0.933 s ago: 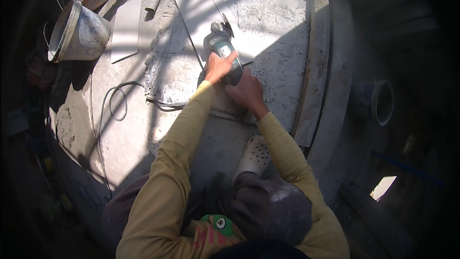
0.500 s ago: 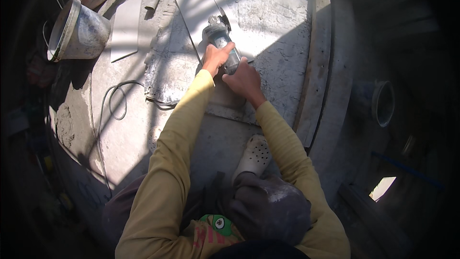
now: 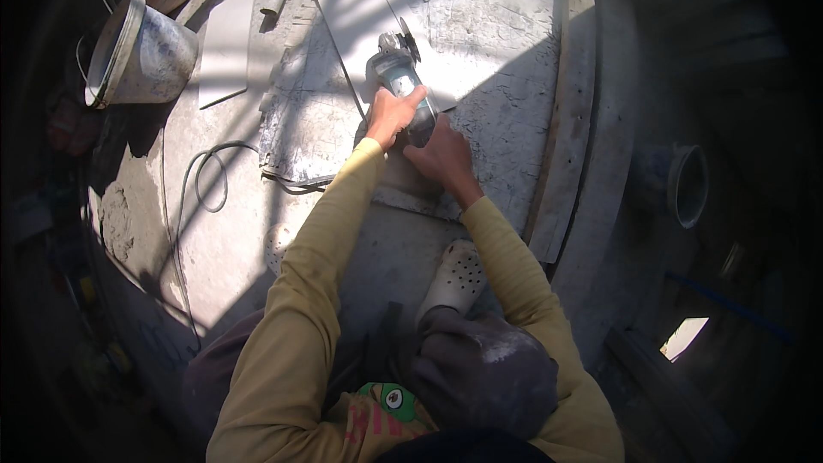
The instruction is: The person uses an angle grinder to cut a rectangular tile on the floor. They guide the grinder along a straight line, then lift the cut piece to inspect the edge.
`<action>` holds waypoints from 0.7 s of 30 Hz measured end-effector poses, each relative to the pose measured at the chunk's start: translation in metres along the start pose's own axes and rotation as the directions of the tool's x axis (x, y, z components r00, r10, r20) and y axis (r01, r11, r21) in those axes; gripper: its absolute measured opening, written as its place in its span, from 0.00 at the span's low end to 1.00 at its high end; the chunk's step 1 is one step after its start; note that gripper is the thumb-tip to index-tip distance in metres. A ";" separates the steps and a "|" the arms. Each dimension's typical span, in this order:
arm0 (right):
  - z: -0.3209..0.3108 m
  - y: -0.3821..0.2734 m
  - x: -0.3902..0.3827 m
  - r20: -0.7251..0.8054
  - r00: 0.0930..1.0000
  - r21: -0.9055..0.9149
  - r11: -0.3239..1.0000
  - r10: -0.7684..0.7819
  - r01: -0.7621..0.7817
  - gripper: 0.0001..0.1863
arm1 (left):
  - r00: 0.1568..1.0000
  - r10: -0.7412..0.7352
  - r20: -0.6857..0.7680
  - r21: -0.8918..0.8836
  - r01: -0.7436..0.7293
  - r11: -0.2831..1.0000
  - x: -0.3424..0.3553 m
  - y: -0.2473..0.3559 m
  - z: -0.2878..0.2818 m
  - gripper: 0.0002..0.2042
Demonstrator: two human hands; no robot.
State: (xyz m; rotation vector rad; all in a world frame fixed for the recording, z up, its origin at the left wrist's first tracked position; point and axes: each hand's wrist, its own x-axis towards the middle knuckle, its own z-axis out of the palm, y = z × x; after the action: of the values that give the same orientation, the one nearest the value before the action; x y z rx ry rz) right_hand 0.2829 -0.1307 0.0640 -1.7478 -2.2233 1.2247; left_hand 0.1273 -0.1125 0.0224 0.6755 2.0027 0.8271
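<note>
- Left hand (image 3: 391, 117) grips the grinder's (image 3: 399, 75) body, right hand (image 3: 444, 156) its rear!
- Disc (image 3: 410, 39) could bind against the tile (image 3: 350, 0) if wrists twist.
- Loose cord (image 3: 225, 183) might snag, jerking everything.

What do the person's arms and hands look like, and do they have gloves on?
The left sleeve and right sleeve are long, mustard-yellow and creased, ending near the wrists, with no pattern that I can see. The left hand and right hand are bare: no gloves.
</note>
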 end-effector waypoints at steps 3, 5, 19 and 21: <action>0.001 0.003 -0.006 0.014 1.000 -0.009 1.000 0.014 -0.014 0.35 | 0.999 0.007 0.032 0.024 -0.008 1.000 -0.008 0.000 -0.002 0.34; 0.002 0.005 -0.010 0.015 1.000 0.007 1.000 0.019 -0.019 0.36 | 0.999 0.013 0.051 0.033 -0.015 0.999 -0.014 0.002 -0.004 0.34; 0.003 0.011 -0.019 0.001 1.000 0.039 0.999 0.019 -0.019 0.38 | 1.000 0.015 0.025 0.079 -0.017 0.997 -0.019 -0.003 0.001 0.30; 0.002 0.009 -0.016 -0.003 1.000 0.051 0.999 0.013 -0.013 0.38 | 1.000 0.024 0.012 0.077 -0.025 0.997 -0.016 -0.001 0.001 0.32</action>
State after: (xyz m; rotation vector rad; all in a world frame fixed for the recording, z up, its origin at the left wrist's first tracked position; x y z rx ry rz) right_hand 0.2947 -0.1445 0.0637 -1.7476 -2.1624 1.2684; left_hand 0.1358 -0.1246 0.0296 0.7485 2.0284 0.7618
